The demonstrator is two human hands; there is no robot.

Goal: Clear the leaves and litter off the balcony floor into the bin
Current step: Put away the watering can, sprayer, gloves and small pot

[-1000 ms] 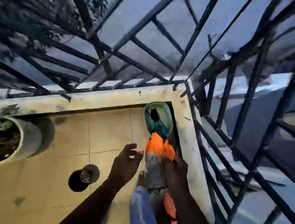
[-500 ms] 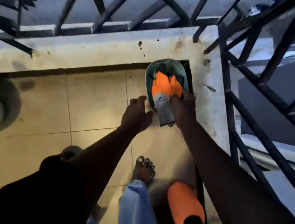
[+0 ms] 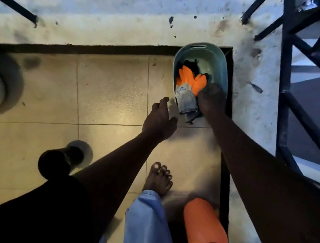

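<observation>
The left hand [image 3: 160, 119] hangs over the tiled floor [image 3: 109, 89] with its arm stretched forward. The back of the hand faces up, the fingers are loosely bent and a little apart, and it holds nothing. The right hand [image 3: 211, 99] reaches further out on a nearly straight arm. It sits over the near end of the green bin [image 3: 223, 59], with its fingers curled down against the right edge of an orange and grey glove [image 3: 189, 85], which it grips.

The glove drapes across the bin's near rim just left of the right hand, with its orange fingers pointing into the bin and its grey cuff hanging towards the left hand. Dark litter [image 3: 189, 64] lies inside the bin beyond the glove.

The bin stands in the corner where the floor meets the pale stained ledge [image 3: 125, 21], which runs ahead of both hands and along the right arm's outer side. Dark railing bars [image 3: 282, 93] rise further right. Below the right forearm lies an orange bottle [image 3: 202, 224], and a bare foot [image 3: 159, 179] stands between the two arms.
</observation>
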